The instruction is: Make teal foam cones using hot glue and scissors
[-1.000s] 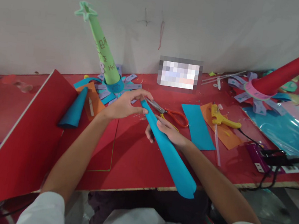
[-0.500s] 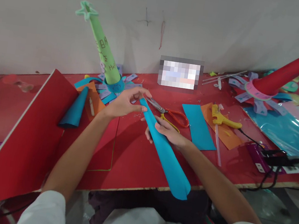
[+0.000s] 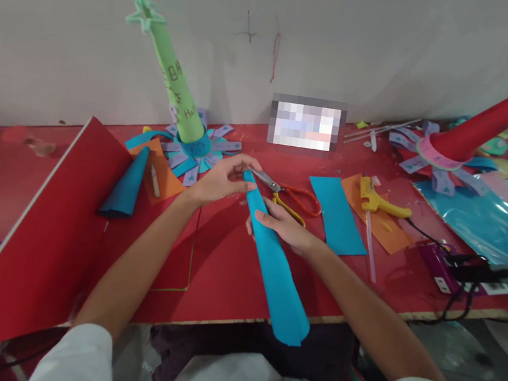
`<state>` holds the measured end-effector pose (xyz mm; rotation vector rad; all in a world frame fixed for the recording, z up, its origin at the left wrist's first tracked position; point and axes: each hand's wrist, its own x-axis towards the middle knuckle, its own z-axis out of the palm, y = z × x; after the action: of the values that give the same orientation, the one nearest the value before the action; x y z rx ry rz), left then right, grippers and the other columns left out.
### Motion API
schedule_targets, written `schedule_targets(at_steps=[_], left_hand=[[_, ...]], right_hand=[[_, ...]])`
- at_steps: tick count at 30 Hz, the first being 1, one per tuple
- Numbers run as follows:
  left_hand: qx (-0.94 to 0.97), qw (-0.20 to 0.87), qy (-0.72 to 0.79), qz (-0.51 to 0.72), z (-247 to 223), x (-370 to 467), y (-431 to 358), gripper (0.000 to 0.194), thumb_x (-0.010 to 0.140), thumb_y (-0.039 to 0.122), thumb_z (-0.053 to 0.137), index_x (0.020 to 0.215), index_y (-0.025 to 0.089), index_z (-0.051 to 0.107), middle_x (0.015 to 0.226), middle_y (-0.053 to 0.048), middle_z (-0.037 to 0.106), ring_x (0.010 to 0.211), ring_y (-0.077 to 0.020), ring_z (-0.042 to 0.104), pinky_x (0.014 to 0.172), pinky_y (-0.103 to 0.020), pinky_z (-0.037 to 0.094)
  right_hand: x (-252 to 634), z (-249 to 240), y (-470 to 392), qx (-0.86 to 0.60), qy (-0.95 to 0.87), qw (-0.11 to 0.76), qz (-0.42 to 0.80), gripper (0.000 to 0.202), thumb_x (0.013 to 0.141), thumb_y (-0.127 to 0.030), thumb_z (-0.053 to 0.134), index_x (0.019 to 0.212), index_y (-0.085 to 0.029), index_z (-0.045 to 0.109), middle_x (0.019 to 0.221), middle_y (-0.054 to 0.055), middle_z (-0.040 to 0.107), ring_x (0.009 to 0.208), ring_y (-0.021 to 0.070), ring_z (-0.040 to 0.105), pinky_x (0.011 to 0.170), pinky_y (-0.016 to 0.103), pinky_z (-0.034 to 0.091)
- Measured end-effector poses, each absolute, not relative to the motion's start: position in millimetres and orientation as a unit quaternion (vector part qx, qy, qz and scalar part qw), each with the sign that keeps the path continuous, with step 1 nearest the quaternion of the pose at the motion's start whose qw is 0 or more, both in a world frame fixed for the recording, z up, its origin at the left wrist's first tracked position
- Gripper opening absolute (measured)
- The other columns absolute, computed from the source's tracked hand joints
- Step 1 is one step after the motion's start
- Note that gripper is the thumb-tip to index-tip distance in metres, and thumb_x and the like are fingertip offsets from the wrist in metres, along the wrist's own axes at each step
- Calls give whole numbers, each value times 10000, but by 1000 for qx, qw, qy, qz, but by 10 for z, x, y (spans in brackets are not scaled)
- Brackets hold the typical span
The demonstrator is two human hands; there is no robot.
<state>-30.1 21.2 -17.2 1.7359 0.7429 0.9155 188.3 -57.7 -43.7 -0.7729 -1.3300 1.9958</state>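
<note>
Blue paper cone (image 3: 272, 262): likely light, springy, crease-prone. Left hand (image 3: 221, 181) pinches far tip; right hand (image 3: 283, 223) wraps just nearer; grip lightly there.

Apparently narrow gap, cone (image 3: 275, 270) to scissors (image 3: 276, 187)

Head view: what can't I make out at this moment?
In the head view:
Right hand: some fingers hidden behind the rolled blue paper.
Red tube: upper end cut off by the right edge.
Pixelated patch: blurring masks whatever is there.
</note>
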Motion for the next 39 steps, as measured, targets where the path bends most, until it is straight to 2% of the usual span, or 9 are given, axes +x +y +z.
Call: schedule_targets(at_steps=[5, 9, 18, 23, 27, 31, 35, 39], left_hand=[[713, 519, 305, 358, -246, -202, 170, 398, 857, 407, 855, 1156, 200, 694, 961, -45, 713, 715, -116, 637, 681, -260, 536], [732, 481, 318, 363, -245, -149, 162, 336, 871, 383, 823, 1114, 186, 700, 1040, -84, 748, 809, -145, 676, 740, -285, 556], [750, 454, 325, 356, -71, -138, 119, 297, 874, 363, 804, 1090, 189, 697, 1097, -77, 749, 969, -177, 694, 862, -320, 559], [758, 454, 327, 334, 45, -185, 95, 266, 987, 411, 694, 1125, 184, 713, 1033, -76, 731, 848, -151, 643, 741, -289, 526], [750, 466, 330, 334, 61, -183, 83, 253, 1015, 401, 656, 1124, 179, 710, 975, -58, 712, 767, -133, 601, 683, -271, 492], [767, 453, 316, 326, 66, -224, 103, 259, 1048, 389, 603, 1150, 182, 721, 1084, -85, 729, 848, -149, 634, 728, -271, 510], [783, 463, 283, 303, 102, -301, 129, 259, 1065, 372, 584, 1193, 204, 734, 1231, -109, 738, 991, -177, 685, 842, -291, 542], [788, 470, 268, 295, 154, -344, 128, 264, 1058, 366, 601, 1218, 208, 739, 1240, -122, 751, 1055, -206, 704, 915, -331, 561]], right_hand=[[1857, -465, -560, -322, -470, 335, 750, 568, 854, -673, 797, 1090, -216, 557, 784, 15, 721, 636, 147, 635, 575, 260, 505], [1840, -480, -548, -333, -464, 354, 741, 548, 861, -669, 783, 1062, -217, 547, 719, 3, 712, 607, 143, 621, 569, 256, 492], [1796, -486, -567, -333, -465, 397, 718, 437, 918, -595, 748, 985, -214, 545, 685, 5, 704, 561, 136, 610, 534, 251, 465], [1801, -468, -587, -326, -474, 396, 715, 430, 927, -594, 742, 1000, -211, 561, 678, -4, 700, 518, 120, 570, 481, 238, 422], [1808, -453, -584, -333, -469, 397, 715, 457, 910, -607, 754, 1014, -208, 557, 669, -8, 695, 511, 117, 564, 475, 237, 421], [1826, -446, -563, -325, -469, 391, 722, 464, 912, -603, 745, 1056, -206, 554, 671, -10, 691, 511, 126, 570, 484, 251, 428], [1846, -479, -523, -279, -471, 379, 746, 467, 923, -591, 738, 1090, -193, 557, 669, -4, 683, 547, 141, 601, 543, 273, 478], [1852, -519, -502, -240, -454, 367, 776, 470, 921, -596, 749, 1066, -191, 561, 690, 5, 687, 569, 144, 617, 566, 275, 502]])
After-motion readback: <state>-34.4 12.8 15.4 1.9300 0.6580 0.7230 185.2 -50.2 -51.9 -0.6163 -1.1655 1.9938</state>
